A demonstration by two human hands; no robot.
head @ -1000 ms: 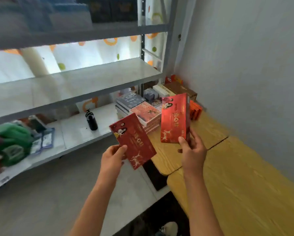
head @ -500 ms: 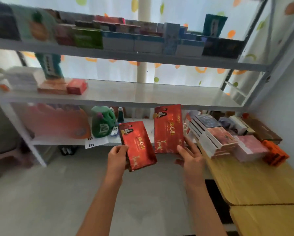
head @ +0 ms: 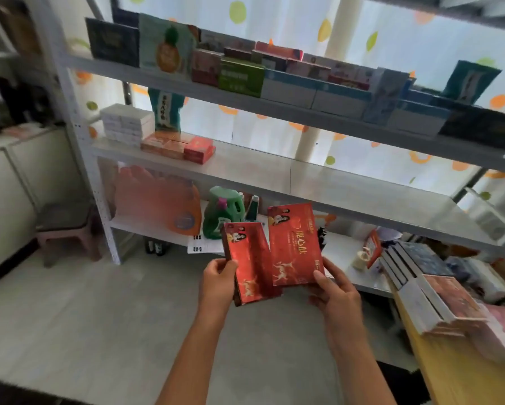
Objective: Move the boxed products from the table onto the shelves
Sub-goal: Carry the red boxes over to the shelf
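I hold two flat red boxes upright in front of the shelf unit. My left hand (head: 218, 280) grips the left red box (head: 250, 261) by its lower left edge. My right hand (head: 334, 290) grips the right red box (head: 295, 245) at its lower right corner. The two boxes touch side by side, below the front edge of the middle shelf (head: 304, 176). More boxed products (head: 438, 302) lie stacked on the wooden table (head: 473, 381) at the right.
The top shelf (head: 274, 109) is lined with boxes. White and red boxes (head: 172, 141) sit at the middle shelf's left end. On the bottom shelf (head: 342, 252) stand a green jug (head: 223, 213) and an orange pack. A pink stool (head: 67, 226) stands at left.
My view has swung left from the table corner to face the shelves. Both hands carried the red boxes along, and the two boxes have come together.
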